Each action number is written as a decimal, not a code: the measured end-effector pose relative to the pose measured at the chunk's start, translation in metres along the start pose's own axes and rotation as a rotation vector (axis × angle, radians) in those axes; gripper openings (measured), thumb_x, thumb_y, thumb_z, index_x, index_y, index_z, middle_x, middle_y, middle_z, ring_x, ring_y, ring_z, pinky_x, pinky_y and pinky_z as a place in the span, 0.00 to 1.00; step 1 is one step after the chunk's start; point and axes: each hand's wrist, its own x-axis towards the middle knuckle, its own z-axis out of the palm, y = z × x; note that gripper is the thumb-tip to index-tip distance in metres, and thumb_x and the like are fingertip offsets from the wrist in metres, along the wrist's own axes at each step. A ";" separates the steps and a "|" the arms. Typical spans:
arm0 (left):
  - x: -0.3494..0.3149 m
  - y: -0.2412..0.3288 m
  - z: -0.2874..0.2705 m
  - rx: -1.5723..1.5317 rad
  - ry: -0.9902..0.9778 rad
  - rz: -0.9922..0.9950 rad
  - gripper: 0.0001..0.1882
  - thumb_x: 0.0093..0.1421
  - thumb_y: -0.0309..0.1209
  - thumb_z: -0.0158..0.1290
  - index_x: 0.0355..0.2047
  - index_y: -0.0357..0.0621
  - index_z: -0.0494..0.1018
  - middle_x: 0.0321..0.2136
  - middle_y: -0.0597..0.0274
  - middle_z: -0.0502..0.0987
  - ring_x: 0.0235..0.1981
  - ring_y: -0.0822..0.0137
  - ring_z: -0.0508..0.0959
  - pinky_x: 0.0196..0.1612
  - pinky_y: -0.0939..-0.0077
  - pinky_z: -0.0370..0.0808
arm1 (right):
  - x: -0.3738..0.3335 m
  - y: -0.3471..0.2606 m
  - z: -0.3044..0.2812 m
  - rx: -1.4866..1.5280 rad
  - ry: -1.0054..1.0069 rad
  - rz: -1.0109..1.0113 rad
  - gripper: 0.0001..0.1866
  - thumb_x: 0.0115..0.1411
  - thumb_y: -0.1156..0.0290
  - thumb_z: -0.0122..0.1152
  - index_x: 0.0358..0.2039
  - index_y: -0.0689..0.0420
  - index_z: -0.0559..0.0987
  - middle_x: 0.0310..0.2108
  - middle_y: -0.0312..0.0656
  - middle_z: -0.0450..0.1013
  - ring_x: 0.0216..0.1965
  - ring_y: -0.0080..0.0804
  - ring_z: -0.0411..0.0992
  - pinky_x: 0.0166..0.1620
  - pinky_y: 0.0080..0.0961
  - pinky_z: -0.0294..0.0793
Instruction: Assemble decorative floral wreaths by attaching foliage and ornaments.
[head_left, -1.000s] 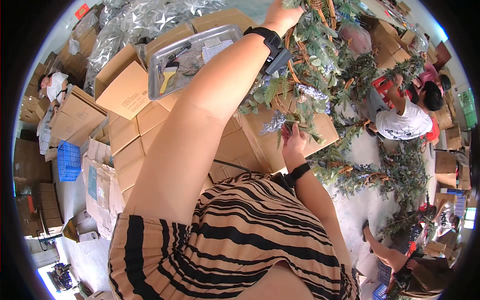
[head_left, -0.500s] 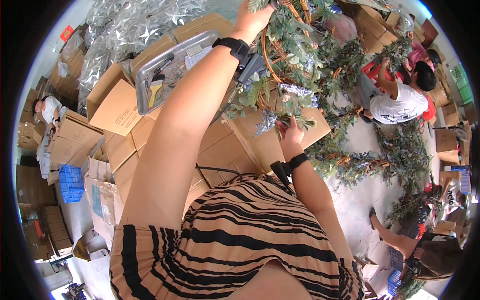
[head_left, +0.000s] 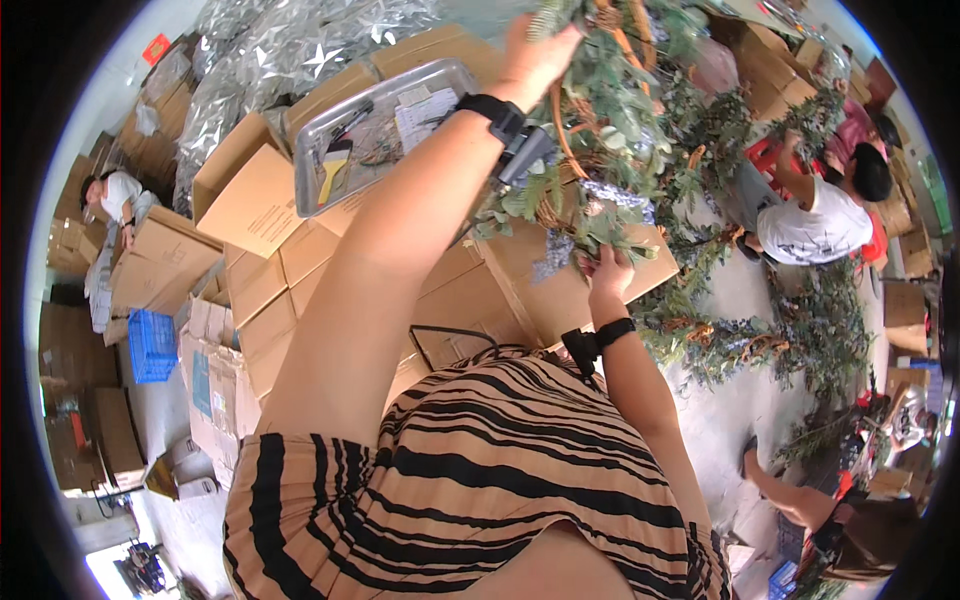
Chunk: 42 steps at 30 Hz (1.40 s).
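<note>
Left hand (head_left: 533, 62): at upper left of greenery (head_left: 618, 130); blurred, grip cannot be told.
Right hand (head_left: 608, 274): fingertips pinched on lower sprig (head_left: 634, 246).
Greenery: over far edge of carton (head_left: 540, 290).

Your left hand (head_left: 540, 62) grips the upper part of a greenery garland (head_left: 625, 135); blur leaves unclear whether it holds vine or leaves. Your right hand (head_left: 610, 272) pinches a sprig at the lower end. Just left of that pinch: a blue-violet cluster (head_left: 552, 257). Left of your upper grip: a metal tray (head_left: 304, 165) containing a yellow-handled brush (head_left: 332, 168). Well right of both grips: a white-shirted co-worker (head_left: 815, 228).
</note>
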 end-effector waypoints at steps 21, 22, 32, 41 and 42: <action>-0.084 -0.012 -0.040 -0.305 0.144 0.119 0.17 0.52 0.39 0.58 0.37 0.42 0.71 0.24 0.59 0.75 0.22 0.69 0.76 0.25 0.76 0.73 | -0.041 -0.051 -0.072 -0.660 -0.293 0.271 0.15 0.56 0.63 0.54 0.40 0.59 0.75 0.30 0.40 0.75 0.28 0.27 0.75 0.26 0.19 0.70; -0.083 -0.036 -0.051 -0.210 0.146 0.066 0.17 0.52 0.39 0.57 0.37 0.43 0.70 0.24 0.59 0.76 0.24 0.68 0.78 0.27 0.77 0.74 | -0.049 -0.055 -0.069 -0.662 -0.283 0.243 0.14 0.55 0.64 0.55 0.39 0.59 0.77 0.27 0.38 0.75 0.26 0.25 0.74 0.26 0.17 0.69; -0.100 -0.261 -0.177 0.754 0.084 -0.721 0.10 0.49 0.31 0.49 0.29 0.41 0.77 0.32 0.47 0.77 0.37 0.50 0.76 0.37 0.61 0.73 | -0.083 -0.055 -0.075 -0.630 -0.278 0.131 0.12 0.57 0.69 0.54 0.39 0.62 0.76 0.28 0.40 0.75 0.27 0.25 0.74 0.27 0.15 0.68; -0.104 -0.298 -0.166 0.820 -0.038 -0.850 0.10 0.51 0.29 0.48 0.30 0.42 0.78 0.33 0.50 0.78 0.37 0.53 0.78 0.37 0.63 0.74 | -0.126 -0.043 -0.059 -0.823 -0.410 0.005 0.09 0.58 0.72 0.52 0.37 0.62 0.76 0.29 0.40 0.75 0.29 0.25 0.74 0.33 0.18 0.69; -0.104 -0.302 -0.166 0.819 0.006 -0.823 0.10 0.51 0.29 0.48 0.29 0.41 0.78 0.32 0.50 0.78 0.37 0.52 0.78 0.37 0.62 0.74 | -0.130 -0.046 -0.054 -0.817 -0.416 0.014 0.09 0.58 0.73 0.52 0.37 0.62 0.76 0.29 0.40 0.75 0.30 0.25 0.74 0.33 0.18 0.69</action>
